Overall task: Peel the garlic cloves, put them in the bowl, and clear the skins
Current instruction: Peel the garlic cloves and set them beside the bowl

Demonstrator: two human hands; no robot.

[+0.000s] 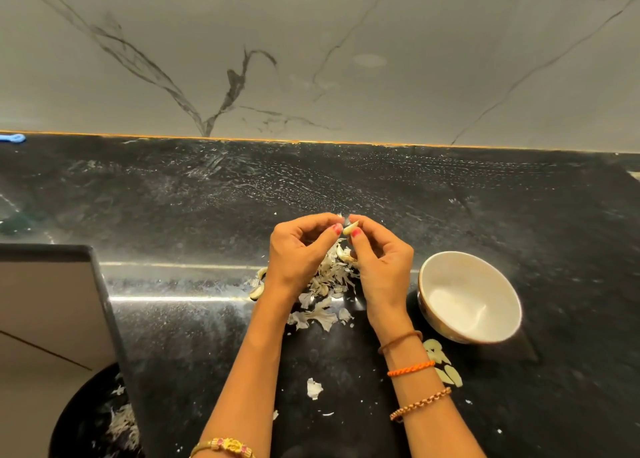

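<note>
**Garlic clove pinched over the black counter**

You are holding a garlic clove (pixel 349 229) between both hands, your left hand (pixel 300 250) and right hand (pixel 380 260) each pinching it with curled fingertips. Its long axis is running from 2 o'clock down to 8 o'clock. A heap of skins (pixel 323 284) is lying beneath your hands, and the white bowl (pixel 469 296) is sitting at 3 o'clock from the heap, on the counter (pixel 207 319).

A black speckled tabletop (pixel 381 187) meets a grey veined marble wall (pixel 311 42). A small blue object (pixel 14 138) lies at the far left edge.
</note>
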